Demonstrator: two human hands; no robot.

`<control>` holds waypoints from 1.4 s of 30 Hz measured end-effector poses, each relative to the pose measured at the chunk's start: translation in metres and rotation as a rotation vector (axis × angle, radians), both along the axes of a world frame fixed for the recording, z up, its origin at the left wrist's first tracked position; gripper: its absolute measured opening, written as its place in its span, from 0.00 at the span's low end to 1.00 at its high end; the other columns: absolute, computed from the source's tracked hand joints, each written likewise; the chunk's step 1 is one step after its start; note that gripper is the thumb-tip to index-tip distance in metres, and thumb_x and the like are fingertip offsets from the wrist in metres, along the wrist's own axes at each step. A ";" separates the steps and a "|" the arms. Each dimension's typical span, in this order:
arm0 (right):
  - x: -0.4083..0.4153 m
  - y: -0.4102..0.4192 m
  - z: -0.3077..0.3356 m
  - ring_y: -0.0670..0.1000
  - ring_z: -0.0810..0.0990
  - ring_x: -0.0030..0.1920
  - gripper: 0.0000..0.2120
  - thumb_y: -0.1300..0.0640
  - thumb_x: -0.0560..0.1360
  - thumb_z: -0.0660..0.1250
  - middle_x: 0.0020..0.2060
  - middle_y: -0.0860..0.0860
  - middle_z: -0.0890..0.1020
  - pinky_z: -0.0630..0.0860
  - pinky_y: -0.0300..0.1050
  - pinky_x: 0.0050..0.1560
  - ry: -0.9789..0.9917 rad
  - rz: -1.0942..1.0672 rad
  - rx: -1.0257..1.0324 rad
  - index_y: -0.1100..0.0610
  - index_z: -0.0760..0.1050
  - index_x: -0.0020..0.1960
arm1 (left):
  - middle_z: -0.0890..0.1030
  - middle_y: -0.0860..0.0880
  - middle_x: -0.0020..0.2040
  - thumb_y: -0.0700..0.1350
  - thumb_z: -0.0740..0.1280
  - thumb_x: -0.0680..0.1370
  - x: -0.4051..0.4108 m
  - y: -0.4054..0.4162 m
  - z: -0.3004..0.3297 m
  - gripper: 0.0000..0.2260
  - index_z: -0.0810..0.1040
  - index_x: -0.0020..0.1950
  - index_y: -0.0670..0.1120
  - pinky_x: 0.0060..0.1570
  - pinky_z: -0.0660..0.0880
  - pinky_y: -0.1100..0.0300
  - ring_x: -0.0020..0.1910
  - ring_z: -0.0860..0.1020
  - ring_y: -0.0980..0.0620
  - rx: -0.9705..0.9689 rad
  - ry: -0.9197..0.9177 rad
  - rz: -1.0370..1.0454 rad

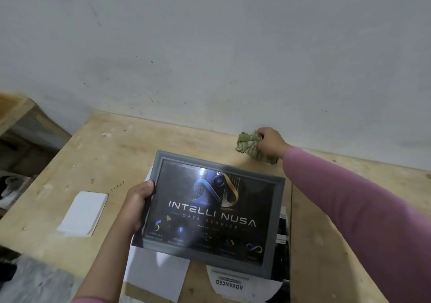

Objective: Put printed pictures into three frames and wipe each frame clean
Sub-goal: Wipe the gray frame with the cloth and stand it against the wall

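A grey picture frame (277, 211) with a dark printed picture reading "INTELLI NUSA" inside is held tilted above the wooden table (105, 153). My left hand (137, 206) grips the frame's left edge, thumb on the front. Far back by the wall, my right hand (270, 143) grips a crumpled green cloth (247, 145) that lies on the table. The cloth is apart from the frame.
A stack of white sheets (82, 213) lies on the table at the left. Under the frame lie white papers (156, 277) and a sheet printed "ADVANCED" (235, 284). A dark object (282, 237) shows at the frame's right. A wooden shelf (16, 111) stands far left. The wall is close behind.
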State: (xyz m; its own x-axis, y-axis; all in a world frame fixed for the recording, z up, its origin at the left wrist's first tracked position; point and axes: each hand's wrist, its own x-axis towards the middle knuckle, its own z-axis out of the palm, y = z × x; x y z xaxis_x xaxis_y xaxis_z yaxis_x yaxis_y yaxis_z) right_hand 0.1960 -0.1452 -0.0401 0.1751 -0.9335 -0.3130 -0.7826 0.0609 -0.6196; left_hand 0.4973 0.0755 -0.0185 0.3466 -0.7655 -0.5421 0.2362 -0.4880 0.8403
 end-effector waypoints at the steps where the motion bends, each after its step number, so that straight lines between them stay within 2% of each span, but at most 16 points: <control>1: 0.003 -0.001 -0.003 0.55 0.75 0.46 0.07 0.67 0.73 0.61 0.44 0.54 0.77 0.69 0.42 0.42 0.024 -0.005 -0.027 0.57 0.74 0.43 | 0.82 0.38 0.40 0.42 0.57 0.80 0.001 -0.003 -0.002 0.13 0.79 0.47 0.38 0.36 0.79 0.53 0.34 0.82 0.43 0.005 0.002 -0.010; 5: 0.004 -0.002 -0.004 0.55 0.76 0.51 0.14 0.67 0.71 0.60 0.50 0.53 0.78 0.76 0.49 0.50 0.114 -0.006 -0.120 0.55 0.75 0.54 | 0.80 0.37 0.43 0.43 0.59 0.77 0.003 -0.010 -0.005 0.12 0.78 0.47 0.36 0.34 0.79 0.53 0.34 0.80 0.43 0.007 0.037 -0.018; 7: -0.001 0.002 0.000 0.56 0.77 0.53 0.16 0.65 0.71 0.62 0.53 0.54 0.79 0.77 0.51 0.53 0.126 -0.012 -0.135 0.55 0.75 0.56 | 0.78 0.37 0.44 0.46 0.64 0.71 0.002 -0.013 -0.004 0.15 0.76 0.50 0.37 0.36 0.78 0.52 0.38 0.78 0.42 0.015 0.066 -0.016; 10: -0.023 0.020 0.020 0.52 0.76 0.54 0.15 0.63 0.73 0.63 0.54 0.53 0.79 0.74 0.43 0.56 0.041 -0.111 -0.150 0.57 0.76 0.58 | 0.73 0.38 0.47 0.49 0.68 0.61 -0.005 -0.019 -0.002 0.22 0.72 0.53 0.44 0.43 0.73 0.49 0.45 0.73 0.41 0.007 0.083 -0.052; 12: -0.045 0.038 0.038 0.49 0.76 0.50 0.12 0.62 0.75 0.63 0.50 0.52 0.79 0.70 0.38 0.53 -0.099 -0.251 -0.169 0.58 0.77 0.57 | 0.73 0.38 0.47 0.49 0.68 0.64 -0.013 -0.026 -0.003 0.19 0.72 0.52 0.44 0.46 0.72 0.48 0.45 0.73 0.41 -0.029 0.094 -0.073; 14: -0.073 0.063 0.053 0.49 0.77 0.48 0.09 0.61 0.76 0.63 0.47 0.52 0.80 0.70 0.38 0.52 -0.241 -0.407 -0.212 0.59 0.78 0.54 | 0.75 0.38 0.45 0.47 0.65 0.70 -0.028 -0.034 -0.002 0.12 0.74 0.48 0.42 0.47 0.73 0.47 0.44 0.76 0.42 -0.067 0.103 -0.076; 18: -0.131 0.122 0.056 0.54 0.80 0.49 0.05 0.58 0.76 0.65 0.43 0.53 0.82 0.74 0.48 0.56 -0.372 -0.656 -0.256 0.53 0.78 0.42 | 0.72 0.40 0.45 0.47 0.68 0.63 -0.069 -0.051 0.002 0.18 0.72 0.51 0.44 0.43 0.73 0.49 0.44 0.73 0.42 -0.105 0.142 -0.113; 20: -0.153 0.153 0.052 0.55 0.81 0.47 0.09 0.56 0.77 0.63 0.42 0.54 0.82 0.74 0.48 0.51 -0.375 -0.725 -0.199 0.53 0.76 0.39 | 0.71 0.41 0.48 0.48 0.68 0.60 -0.093 -0.060 0.000 0.21 0.72 0.51 0.45 0.45 0.70 0.46 0.45 0.70 0.41 -0.118 0.167 -0.138; 23: -0.176 0.189 0.047 0.54 0.78 0.42 0.10 0.56 0.79 0.59 0.42 0.56 0.81 0.74 0.48 0.46 -0.381 -0.713 -0.125 0.57 0.77 0.42 | 0.69 0.42 0.49 0.48 0.68 0.60 -0.137 -0.071 -0.001 0.21 0.72 0.50 0.44 0.48 0.69 0.45 0.46 0.69 0.42 -0.173 0.202 -0.159; 25: -0.198 0.204 0.048 0.54 0.79 0.45 0.09 0.59 0.79 0.58 0.45 0.55 0.81 0.76 0.52 0.51 -0.360 -0.724 -0.164 0.59 0.77 0.51 | 0.71 0.42 0.47 0.47 0.67 0.62 -0.172 -0.074 0.001 0.14 0.72 0.44 0.43 0.47 0.70 0.45 0.45 0.70 0.42 -0.208 0.196 -0.177; 27: -0.219 0.210 0.049 0.54 0.79 0.50 0.11 0.62 0.79 0.57 0.49 0.55 0.81 0.75 0.50 0.56 -0.342 -0.770 -0.222 0.59 0.76 0.56 | 0.75 0.39 0.45 0.46 0.65 0.68 -0.204 -0.073 0.004 0.08 0.76 0.42 0.43 0.50 0.73 0.41 0.46 0.74 0.41 -0.226 0.190 -0.204; 29: -0.247 0.214 0.049 0.54 0.79 0.50 0.12 0.64 0.79 0.57 0.50 0.55 0.81 0.75 0.48 0.56 -0.346 -0.817 -0.263 0.58 0.76 0.58 | 0.79 0.39 0.48 0.47 0.61 0.76 -0.238 -0.073 0.002 0.10 0.78 0.47 0.42 0.54 0.74 0.40 0.48 0.77 0.41 -0.266 0.145 -0.266; 32: -0.288 0.216 0.046 0.53 0.78 0.48 0.13 0.66 0.78 0.57 0.48 0.54 0.80 0.73 0.43 0.51 -0.339 -0.854 -0.286 0.59 0.75 0.59 | 0.80 0.45 0.48 0.47 0.53 0.84 -0.285 -0.077 -0.001 0.14 0.77 0.51 0.44 0.49 0.76 0.54 0.47 0.78 0.47 -0.300 -0.045 -0.389; 33: -0.302 0.214 0.044 0.52 0.77 0.48 0.13 0.66 0.78 0.57 0.49 0.53 0.79 0.73 0.42 0.51 -0.340 -0.869 -0.291 0.59 0.74 0.60 | 0.80 0.46 0.50 0.49 0.52 0.84 -0.298 -0.080 -0.002 0.15 0.76 0.54 0.44 0.49 0.75 0.54 0.49 0.78 0.48 -0.289 -0.124 -0.436; 37: -0.351 0.202 0.034 0.52 0.76 0.51 0.14 0.67 0.78 0.57 0.51 0.54 0.79 0.72 0.42 0.54 -0.322 -0.883 -0.322 0.60 0.74 0.61 | 0.78 0.46 0.55 0.54 0.51 0.83 -0.343 -0.098 -0.008 0.16 0.74 0.55 0.48 0.59 0.73 0.43 0.56 0.77 0.44 -0.240 -0.379 -0.545; 42: -0.389 0.175 0.030 0.50 0.74 0.51 0.14 0.67 0.79 0.56 0.52 0.53 0.77 0.69 0.39 0.51 -0.346 -0.857 -0.319 0.60 0.72 0.62 | 0.77 0.45 0.56 0.53 0.50 0.83 -0.388 -0.122 -0.007 0.15 0.73 0.53 0.47 0.60 0.73 0.42 0.56 0.75 0.42 -0.211 -0.432 -0.471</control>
State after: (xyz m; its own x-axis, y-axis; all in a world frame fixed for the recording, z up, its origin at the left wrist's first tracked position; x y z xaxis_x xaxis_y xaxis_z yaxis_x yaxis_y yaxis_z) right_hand -0.1930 0.0298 -0.0106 -0.5673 -0.8194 -0.0824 -0.3236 0.3138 -0.8927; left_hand 0.1093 -0.0467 -0.0250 0.1015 -0.9624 -0.2521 -0.3403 -0.2717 0.9002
